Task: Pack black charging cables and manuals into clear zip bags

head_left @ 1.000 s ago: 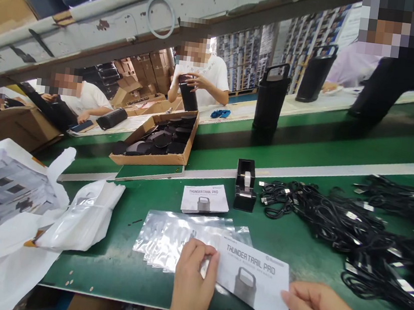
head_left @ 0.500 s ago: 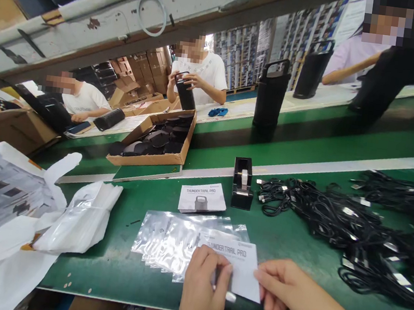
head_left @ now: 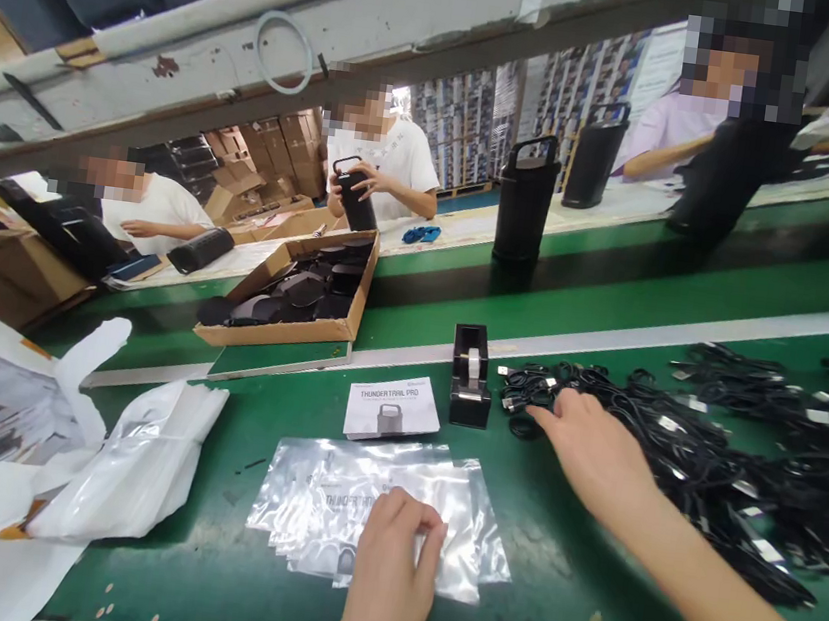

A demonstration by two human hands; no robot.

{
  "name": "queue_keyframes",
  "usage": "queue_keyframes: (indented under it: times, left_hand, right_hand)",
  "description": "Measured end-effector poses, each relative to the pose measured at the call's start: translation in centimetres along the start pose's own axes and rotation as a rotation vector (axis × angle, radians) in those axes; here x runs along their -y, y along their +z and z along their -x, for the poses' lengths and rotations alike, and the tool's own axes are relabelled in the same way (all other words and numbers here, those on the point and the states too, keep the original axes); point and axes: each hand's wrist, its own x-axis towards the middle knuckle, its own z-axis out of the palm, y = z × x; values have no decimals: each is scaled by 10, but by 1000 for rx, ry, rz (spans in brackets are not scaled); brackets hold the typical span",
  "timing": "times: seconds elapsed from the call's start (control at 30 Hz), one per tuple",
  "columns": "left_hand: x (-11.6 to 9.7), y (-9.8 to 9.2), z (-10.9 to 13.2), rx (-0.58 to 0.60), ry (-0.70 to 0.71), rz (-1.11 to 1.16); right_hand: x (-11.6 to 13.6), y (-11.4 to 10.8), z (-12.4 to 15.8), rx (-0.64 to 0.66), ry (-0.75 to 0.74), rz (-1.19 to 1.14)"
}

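My left hand point(head_left: 394, 570) rests on overlapping clear plastic bags point(head_left: 474, 529), its thumb and fingers pinched at a bag's edge. Through the plastic, a printed card point(head_left: 340, 501) with THUNDERTRAIL PRO lettering shows beside the fingers. My right hand point(head_left: 598, 449) reaches over the left end of a heap of black USB cables point(head_left: 714, 458). Its thumb is stretched out apart from the fingers, and nothing is visibly gripped. Just left of it stands a black tape dispenser point(head_left: 472, 378). A stack of white printed cards point(head_left: 394, 407) lies behind the bags.
A cardboard tray point(head_left: 289, 285) of black parts sits behind the cards. Black speakers point(head_left: 525, 203) stand on the green belt, with several co-workers beyond. White bags point(head_left: 130, 467) lie at left. A grey beam point(head_left: 189, 51) crosses overhead.
My right hand has left the card and moved up and right to the cables. The card now shows beneath clear plastic by my left hand. The whole view has shifted slightly.
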Motion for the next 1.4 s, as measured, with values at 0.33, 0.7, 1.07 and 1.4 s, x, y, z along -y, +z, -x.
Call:
queue_keyframes:
  times: [0.33, 0.7, 1.07, 1.4]
  left_hand:
    - [0, 1, 0, 37, -107, 76]
    - [0, 2, 6, -95, -87, 316]
    - [-10, -30, -5, -271, -85, 450]
    - [6, -79, -21, -533, -141, 770]
  right_hand:
    - [30, 19, 49, 305, -161, -343]
    - [60, 23, 44, 388, -258, -170]
    - [110, 6, 23, 406, -249, -612]
    - [162, -39, -36, 404, -642, -522]
